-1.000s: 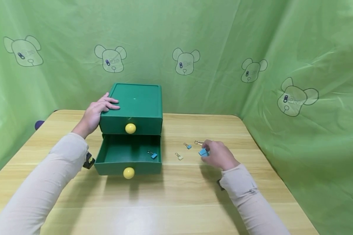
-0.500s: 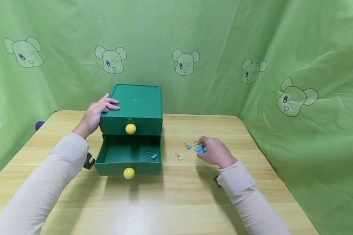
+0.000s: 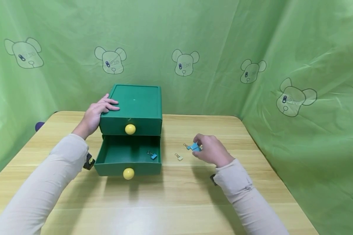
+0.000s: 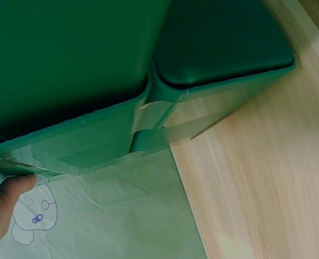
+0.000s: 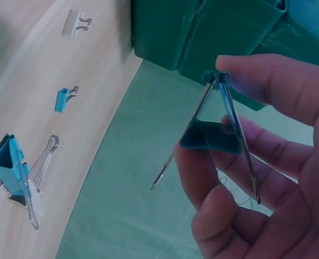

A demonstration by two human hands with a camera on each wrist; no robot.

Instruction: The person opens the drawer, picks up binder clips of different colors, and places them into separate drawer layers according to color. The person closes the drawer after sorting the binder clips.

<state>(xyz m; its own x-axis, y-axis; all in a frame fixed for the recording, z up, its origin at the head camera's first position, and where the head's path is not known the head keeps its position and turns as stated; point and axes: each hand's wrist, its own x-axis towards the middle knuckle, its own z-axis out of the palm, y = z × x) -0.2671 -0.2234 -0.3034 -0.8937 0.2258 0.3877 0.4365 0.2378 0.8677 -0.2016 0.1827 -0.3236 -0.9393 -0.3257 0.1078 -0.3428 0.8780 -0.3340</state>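
Observation:
My right hand (image 3: 213, 150) pinches a large blue binder clip (image 5: 210, 136) between thumb and fingers, its two wire handles spread apart. It hovers over the table, overlapping a small blue binder clip (image 3: 188, 148) in the head view. A small pale yellow binder clip (image 3: 180, 158) lies nearer the drawer. Another large blue binder clip (image 5: 9, 164) shows on the table in the right wrist view. My left hand (image 3: 95, 112) rests on the left top edge of a green drawer unit (image 3: 138, 101), its thumb against the side. The lower drawer (image 3: 127, 168) is pulled out, with a blue binder clip (image 3: 154, 156) inside.
The upper drawer, with a yellow knob (image 3: 130, 129), is pushed in. Another yellow knob (image 3: 128, 173) sticks out from the lower drawer's front. Green curtains (image 3: 217, 91) with bear-head drawings stand behind and beside the wooden table (image 3: 176, 202).
My right hand has moved left and slightly away from me with the large blue binder clip, toward the small blue one. My left hand and the drawers have stayed put.

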